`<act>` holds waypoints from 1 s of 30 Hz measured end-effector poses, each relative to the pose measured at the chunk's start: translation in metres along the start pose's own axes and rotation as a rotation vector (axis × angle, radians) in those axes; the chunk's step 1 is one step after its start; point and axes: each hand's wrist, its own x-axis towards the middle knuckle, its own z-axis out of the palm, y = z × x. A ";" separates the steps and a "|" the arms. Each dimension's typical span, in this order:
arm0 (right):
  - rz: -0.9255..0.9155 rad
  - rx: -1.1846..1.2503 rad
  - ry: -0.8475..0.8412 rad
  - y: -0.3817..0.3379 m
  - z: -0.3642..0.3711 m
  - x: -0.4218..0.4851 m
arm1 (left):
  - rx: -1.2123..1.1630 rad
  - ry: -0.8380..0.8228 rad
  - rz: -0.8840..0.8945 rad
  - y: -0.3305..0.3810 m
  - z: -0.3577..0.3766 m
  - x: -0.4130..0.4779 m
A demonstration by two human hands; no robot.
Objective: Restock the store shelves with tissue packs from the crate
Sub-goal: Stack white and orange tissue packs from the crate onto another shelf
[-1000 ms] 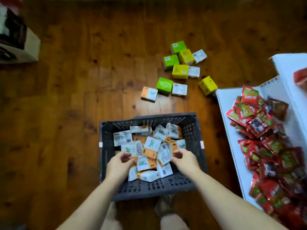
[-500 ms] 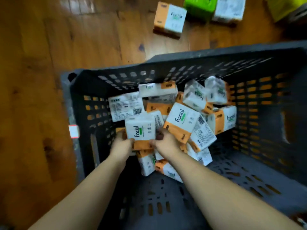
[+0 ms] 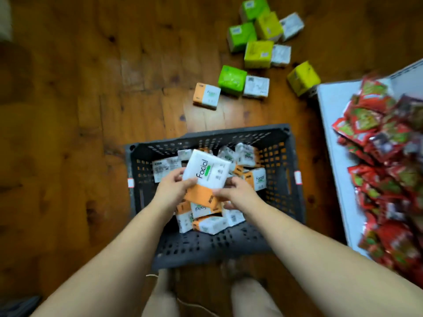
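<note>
Holding a white-and-orange wrapped tissue pack (image 3: 207, 172) just above the dark grey perforated plastic crate (image 3: 229, 133), I curl my left hand (image 3: 171, 191) round its left edge and pinch its orange end with my right hand (image 3: 238, 194). Similar packs (image 3: 254, 178) lie heaped inside the crate, which sits on the brown wooden floor (image 3: 80, 110) near a white shelf (image 3: 332, 106).
</note>
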 end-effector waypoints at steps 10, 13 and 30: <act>-0.444 0.391 0.251 -0.068 -0.124 -0.273 | 0.200 -0.415 0.294 0.180 0.059 -0.216; -0.519 0.548 0.383 -0.062 -0.146 -0.343 | 0.244 -0.434 0.439 0.222 0.094 -0.271; -0.940 1.167 0.960 -0.011 -0.426 -0.592 | 0.242 -0.764 0.936 0.333 0.438 -0.511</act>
